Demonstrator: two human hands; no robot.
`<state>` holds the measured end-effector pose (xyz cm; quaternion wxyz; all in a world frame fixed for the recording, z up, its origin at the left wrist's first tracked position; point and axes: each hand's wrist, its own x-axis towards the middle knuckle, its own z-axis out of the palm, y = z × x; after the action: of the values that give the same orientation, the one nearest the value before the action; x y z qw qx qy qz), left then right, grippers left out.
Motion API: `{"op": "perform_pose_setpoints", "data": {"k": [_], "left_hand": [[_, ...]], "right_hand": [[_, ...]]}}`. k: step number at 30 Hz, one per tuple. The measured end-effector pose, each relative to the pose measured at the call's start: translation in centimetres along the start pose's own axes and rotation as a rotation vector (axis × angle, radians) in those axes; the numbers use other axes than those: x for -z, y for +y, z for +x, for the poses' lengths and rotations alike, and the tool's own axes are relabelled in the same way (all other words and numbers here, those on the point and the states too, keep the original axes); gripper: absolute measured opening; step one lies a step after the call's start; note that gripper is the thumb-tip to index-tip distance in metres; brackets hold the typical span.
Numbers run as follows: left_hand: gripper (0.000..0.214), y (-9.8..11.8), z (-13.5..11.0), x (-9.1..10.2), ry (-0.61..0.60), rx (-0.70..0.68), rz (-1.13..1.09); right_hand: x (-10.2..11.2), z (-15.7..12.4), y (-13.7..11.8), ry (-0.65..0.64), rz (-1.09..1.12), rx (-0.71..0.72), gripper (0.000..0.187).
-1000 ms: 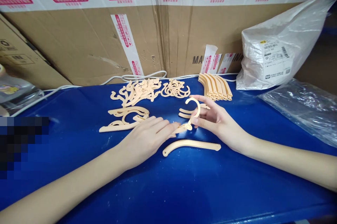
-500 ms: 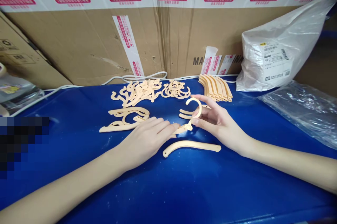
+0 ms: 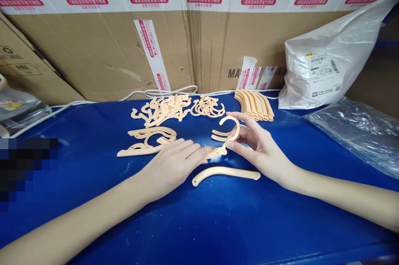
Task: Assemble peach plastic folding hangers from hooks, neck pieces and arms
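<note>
My right hand [image 3: 254,142] pinches a cream plastic hanger hook [image 3: 237,126] between thumb and fingers, its curve upright. The hook's lower end meets the end of a hanger arm piece [image 3: 215,155]. My left hand [image 3: 174,165] is closed over that arm piece, hiding most of it. Nearer to me, a loose curved hanger arm [image 3: 226,170] lies on the blue table [image 3: 199,223]. Two more arm pieces [image 3: 219,136] lie behind the hook, partly covered by my right hand. To the left rest folded hanger parts [image 3: 146,142], partly behind my left hand.
A heap of small cream parts [image 3: 165,109], a pile of hooks [image 3: 208,106] and stacked hanger arms [image 3: 254,105] line the back. Behind them run a white cable [image 3: 171,90] and cardboard boxes [image 3: 109,49]. A white plastic bag [image 3: 318,65] and clear plastic [image 3: 358,132] lie right.
The view has shifted very slightly. Both hands keep the same hold on the hook and the arm piece, with no clear movement of the parts.
</note>
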<state>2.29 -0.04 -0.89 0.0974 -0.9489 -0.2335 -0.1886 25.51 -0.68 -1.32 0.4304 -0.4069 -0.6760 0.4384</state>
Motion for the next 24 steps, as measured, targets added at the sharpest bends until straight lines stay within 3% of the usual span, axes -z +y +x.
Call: {"op": "perform_pose_setpoints", "data": {"k": [12, 24], "left_hand": [[0.032, 0.16, -0.20, -0.11, -0.014, 0.007, 0.009], [0.034, 0.30, -0.06, 0.05, -0.025, -0.028, 0.112]], "right_hand": [[0.06, -0.18, 0.01, 0.041, -0.106, 0.053, 0.056], [-0.12, 0.16, -0.06, 0.022, -0.011, -0.027, 0.056]]}}
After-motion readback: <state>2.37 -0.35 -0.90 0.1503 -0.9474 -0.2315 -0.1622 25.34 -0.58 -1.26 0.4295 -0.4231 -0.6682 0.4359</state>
